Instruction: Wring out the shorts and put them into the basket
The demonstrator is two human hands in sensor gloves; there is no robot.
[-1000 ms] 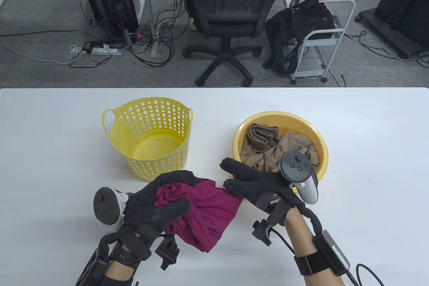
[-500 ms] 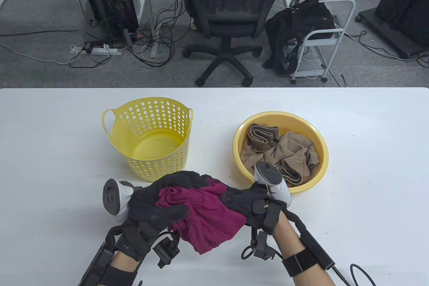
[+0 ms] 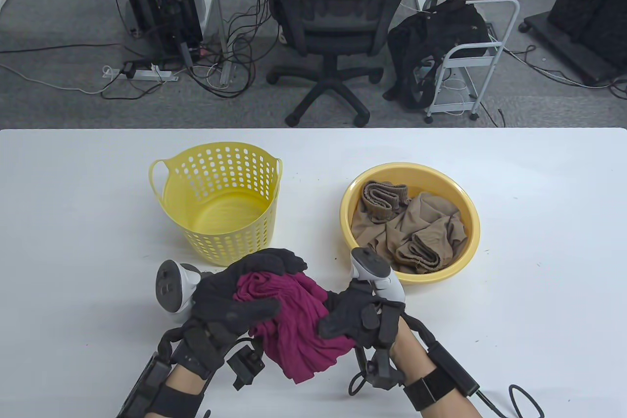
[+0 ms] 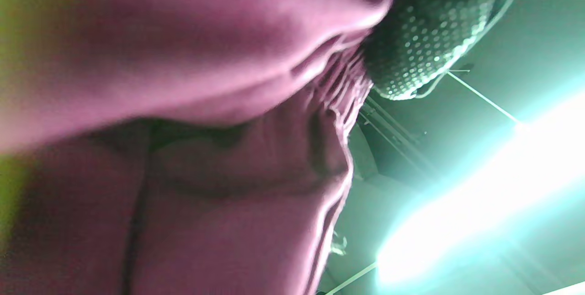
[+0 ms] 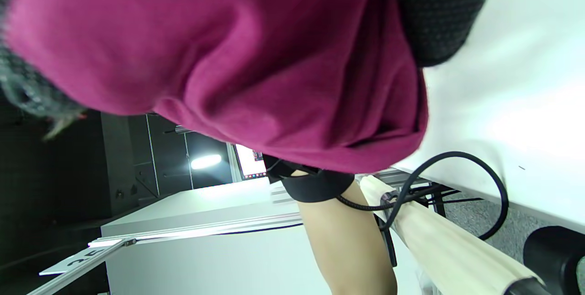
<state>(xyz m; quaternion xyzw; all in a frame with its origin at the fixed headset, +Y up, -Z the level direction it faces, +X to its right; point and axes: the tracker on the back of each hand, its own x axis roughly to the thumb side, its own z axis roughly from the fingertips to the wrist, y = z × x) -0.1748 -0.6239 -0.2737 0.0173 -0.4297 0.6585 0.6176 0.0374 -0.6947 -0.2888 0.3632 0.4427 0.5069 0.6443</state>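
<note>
Shorts (image 3: 294,325) bunched in both hands; wrist views show only fabric.

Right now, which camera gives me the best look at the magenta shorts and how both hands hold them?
The table view: the magenta shorts show whole, bunched between the left hand and the right hand, near the yellow basket. The left wrist view shows only blurred folds filling the frame. The right wrist view shows a sharper fabric close-up, without context.
</note>
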